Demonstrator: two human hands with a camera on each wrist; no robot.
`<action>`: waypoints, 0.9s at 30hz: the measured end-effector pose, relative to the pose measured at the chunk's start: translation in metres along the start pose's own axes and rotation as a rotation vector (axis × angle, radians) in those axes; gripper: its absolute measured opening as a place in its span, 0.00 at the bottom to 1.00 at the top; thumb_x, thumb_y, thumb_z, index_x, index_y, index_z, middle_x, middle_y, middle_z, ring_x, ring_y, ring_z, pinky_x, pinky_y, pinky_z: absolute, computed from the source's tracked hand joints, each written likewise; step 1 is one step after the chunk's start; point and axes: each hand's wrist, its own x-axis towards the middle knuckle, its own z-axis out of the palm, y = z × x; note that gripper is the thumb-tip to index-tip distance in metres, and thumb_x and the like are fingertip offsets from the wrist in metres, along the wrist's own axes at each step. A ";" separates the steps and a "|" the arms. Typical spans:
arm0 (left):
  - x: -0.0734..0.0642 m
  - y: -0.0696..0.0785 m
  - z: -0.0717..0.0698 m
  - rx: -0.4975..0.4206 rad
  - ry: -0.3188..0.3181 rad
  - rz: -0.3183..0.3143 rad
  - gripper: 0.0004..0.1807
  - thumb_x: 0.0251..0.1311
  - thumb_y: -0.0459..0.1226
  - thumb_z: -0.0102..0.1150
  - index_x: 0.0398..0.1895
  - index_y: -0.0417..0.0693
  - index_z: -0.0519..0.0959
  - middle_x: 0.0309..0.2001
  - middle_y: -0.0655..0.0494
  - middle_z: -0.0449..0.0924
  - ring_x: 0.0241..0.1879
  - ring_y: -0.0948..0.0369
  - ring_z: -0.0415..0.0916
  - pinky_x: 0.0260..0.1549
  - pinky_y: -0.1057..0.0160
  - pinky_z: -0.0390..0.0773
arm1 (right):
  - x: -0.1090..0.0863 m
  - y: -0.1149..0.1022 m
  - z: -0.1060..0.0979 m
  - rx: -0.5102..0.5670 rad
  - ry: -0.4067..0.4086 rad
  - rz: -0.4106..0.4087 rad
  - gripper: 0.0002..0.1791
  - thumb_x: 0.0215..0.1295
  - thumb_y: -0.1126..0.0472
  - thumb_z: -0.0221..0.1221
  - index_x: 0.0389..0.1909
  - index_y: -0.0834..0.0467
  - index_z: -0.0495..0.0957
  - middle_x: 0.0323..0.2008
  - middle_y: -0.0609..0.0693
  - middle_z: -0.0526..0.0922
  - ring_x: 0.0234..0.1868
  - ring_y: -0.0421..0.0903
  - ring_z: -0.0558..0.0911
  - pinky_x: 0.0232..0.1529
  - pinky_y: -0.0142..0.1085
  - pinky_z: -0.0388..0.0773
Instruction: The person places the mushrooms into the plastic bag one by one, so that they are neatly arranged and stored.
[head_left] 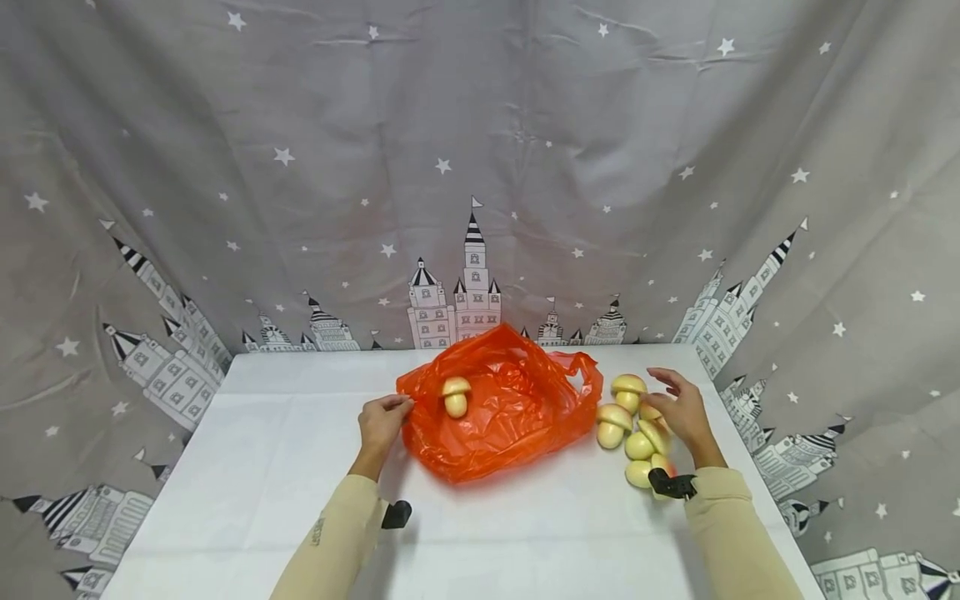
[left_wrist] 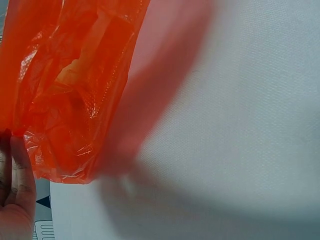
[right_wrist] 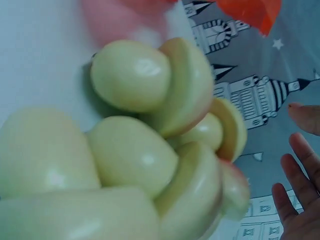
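My left hand [head_left: 381,429] pinches the left edge of an orange-red plastic bag [head_left: 517,421], its mouth spread open on the table. One toy mushroom [head_left: 455,397], pale yellow with a rounded cap, is inside the bag near that hand. In the left wrist view the fingertips [left_wrist: 19,150] meet the thin plastic [left_wrist: 70,110]. Over on the right, my right hand [head_left: 686,417] hovers by a cluster of similar mushrooms [head_left: 613,425]. Its fingers are spread with nothing between them in the right wrist view, apart from the mushrooms [right_wrist: 132,75].
A white cloth covers the table [head_left: 300,442]. Behind and around it hangs a grey curtain [head_left: 525,150] printed with castles and stars. The bag's handle loop [head_left: 581,367] lies at its right side, close to the pile of several mushrooms.
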 end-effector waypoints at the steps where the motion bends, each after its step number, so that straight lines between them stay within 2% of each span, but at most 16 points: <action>1: 0.000 0.001 0.000 0.001 -0.001 0.001 0.14 0.61 0.36 0.61 0.44 0.34 0.83 0.41 0.41 0.84 0.43 0.51 0.79 0.47 0.57 0.79 | 0.000 0.001 -0.001 -0.010 0.004 0.011 0.25 0.58 0.71 0.63 0.57 0.70 0.72 0.54 0.70 0.75 0.58 0.60 0.70 0.60 0.48 0.62; 4: 0.000 0.003 0.002 -0.002 -0.007 -0.007 0.14 0.61 0.36 0.60 0.44 0.35 0.83 0.42 0.41 0.84 0.44 0.50 0.79 0.49 0.55 0.78 | -0.001 0.005 -0.003 -0.031 -0.008 0.055 0.26 0.57 0.71 0.63 0.58 0.70 0.72 0.53 0.71 0.76 0.60 0.61 0.68 0.63 0.51 0.59; 9: -0.001 0.003 0.003 -0.005 -0.012 -0.011 0.14 0.62 0.36 0.60 0.45 0.34 0.83 0.43 0.39 0.83 0.45 0.50 0.79 0.50 0.54 0.78 | -0.001 0.008 -0.006 -0.053 -0.061 0.137 0.30 0.58 0.71 0.63 0.62 0.70 0.67 0.63 0.69 0.68 0.68 0.65 0.59 0.69 0.55 0.52; 12: -0.001 0.002 0.003 -0.001 -0.008 -0.010 0.14 0.62 0.36 0.60 0.45 0.34 0.83 0.43 0.39 0.83 0.45 0.50 0.78 0.50 0.54 0.78 | -0.001 0.008 -0.008 -0.081 -0.088 0.170 0.30 0.58 0.71 0.63 0.63 0.69 0.67 0.66 0.69 0.64 0.70 0.66 0.56 0.70 0.56 0.50; 17: -0.001 0.002 0.003 -0.002 0.003 -0.009 0.14 0.61 0.36 0.61 0.44 0.34 0.83 0.43 0.39 0.83 0.44 0.50 0.79 0.49 0.54 0.78 | -0.001 0.012 -0.008 -0.131 -0.111 0.185 0.28 0.59 0.70 0.61 0.62 0.69 0.69 0.65 0.72 0.63 0.69 0.66 0.57 0.69 0.57 0.52; 22: -0.002 0.002 0.002 -0.017 -0.004 -0.012 0.14 0.62 0.36 0.60 0.45 0.34 0.83 0.43 0.39 0.83 0.44 0.50 0.78 0.49 0.55 0.79 | -0.002 0.018 -0.008 -0.157 -0.117 0.187 0.26 0.57 0.71 0.61 0.59 0.68 0.72 0.63 0.69 0.68 0.68 0.66 0.60 0.67 0.59 0.54; 27: -0.002 -0.001 0.002 -0.005 0.008 -0.001 0.14 0.61 0.36 0.61 0.44 0.34 0.83 0.42 0.40 0.84 0.43 0.51 0.79 0.47 0.57 0.79 | -0.002 0.023 -0.009 -0.144 -0.138 0.216 0.25 0.55 0.72 0.60 0.57 0.69 0.74 0.65 0.65 0.67 0.69 0.66 0.58 0.67 0.59 0.53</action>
